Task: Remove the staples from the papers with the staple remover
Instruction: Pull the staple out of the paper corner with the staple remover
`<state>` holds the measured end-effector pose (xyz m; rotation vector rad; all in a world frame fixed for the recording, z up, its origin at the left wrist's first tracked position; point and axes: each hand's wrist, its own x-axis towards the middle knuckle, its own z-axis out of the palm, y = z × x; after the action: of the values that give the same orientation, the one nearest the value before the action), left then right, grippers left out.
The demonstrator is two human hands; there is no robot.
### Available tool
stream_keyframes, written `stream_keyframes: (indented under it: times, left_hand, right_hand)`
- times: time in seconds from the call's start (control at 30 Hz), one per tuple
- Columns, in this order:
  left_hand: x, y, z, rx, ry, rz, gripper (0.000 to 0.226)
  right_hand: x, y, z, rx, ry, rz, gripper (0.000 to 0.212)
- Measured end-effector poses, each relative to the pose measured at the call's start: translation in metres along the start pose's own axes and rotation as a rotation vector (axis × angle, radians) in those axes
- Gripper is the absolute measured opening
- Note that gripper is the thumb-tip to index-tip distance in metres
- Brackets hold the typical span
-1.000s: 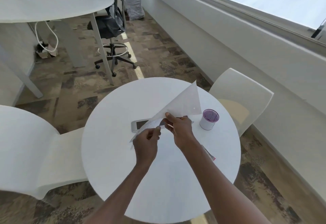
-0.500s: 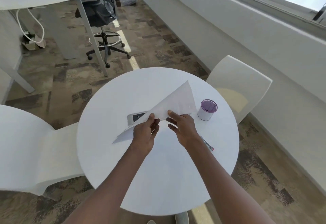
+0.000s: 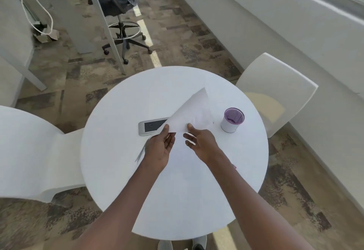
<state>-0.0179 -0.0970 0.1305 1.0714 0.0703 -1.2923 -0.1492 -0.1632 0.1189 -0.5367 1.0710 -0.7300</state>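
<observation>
A thin stack of white paper sheets [image 3: 194, 112] is held raised above the middle of the round white table [image 3: 122, 171], one corner pointing up and toward the far edge. The left hand [image 3: 160, 147] is closed on the sheets' lower left edge, thumb on top and fingers partly spread beneath; a narrow strip of paper hangs out below and left of this hand. The right hand [image 3: 201, 142] is placed just beside it, fingers loosely spread, with the thumb tip touching the lower edge of the sheets; whether a real grip is made there cannot be told. No staple can be made out on the sheets.

A flat silver rectangular power-outlet panel with a dark insert [image 3: 151, 127] is set into the table's centre and is partly covered by the raised paper. A small white cylindrical cup with a purple rim [image 3: 232, 119] stands near the right edge. A small red-and-white object [image 3: 234, 166] is glimpsed beside the right forearm, mostly hidden and too small to identify.
</observation>
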Motion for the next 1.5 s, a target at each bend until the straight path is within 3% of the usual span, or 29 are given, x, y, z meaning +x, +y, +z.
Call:
stream_keyframes:
  times: [0.3, 0.47, 0.63, 0.77, 0.93, 1.23, 1.4, 1.5]
  left_hand:
    - [0.014, -0.028, -0.002, 0.057, 0.115, 0.002, 0.026]
    - [0.016, -0.046, -0.007, 0.068, 0.265, 0.011, 0.030]
    - [0.015, -0.060, -0.014, 0.042, 0.366, 0.000, 0.020]
    - [0.014, -0.071, -0.019, 0.016, 0.381, -0.017, 0.017]
    - [0.014, -0.080, -0.028, -0.011, 0.370, -0.045, 0.014]
    - [0.017, -0.086, -0.040, -0.057, 0.349, -0.042, 0.027]
    - [0.018, -0.088, -0.035, -0.099, 0.344, -0.035, 0.025]
    - [0.016, -0.089, -0.027, -0.120, 0.349, -0.028, 0.022]
  right_hand:
    - [0.022, -0.006, -0.036, -0.205, 0.015, -0.002, 0.036]
    - [0.036, -0.009, -0.084, -0.328, 0.025, -0.033, 0.025]
    - [0.052, 0.004, -0.135, -0.842, 0.253, -0.082, 0.035]
    - [0.055, 0.017, -0.159, -1.274, 0.281, -0.075, 0.045]
    - [0.050, 0.041, -0.168, -1.515, 0.319, 0.038, 0.051]
    - [0.053, 0.048, -0.177, -1.418, 0.340, -0.027, 0.005]
    - [0.041, 0.037, -0.169, -1.073, 0.292, -0.037, 0.006]
    - [0.027, 0.030, -0.160, -0.800, 0.169, -0.033, 0.014]
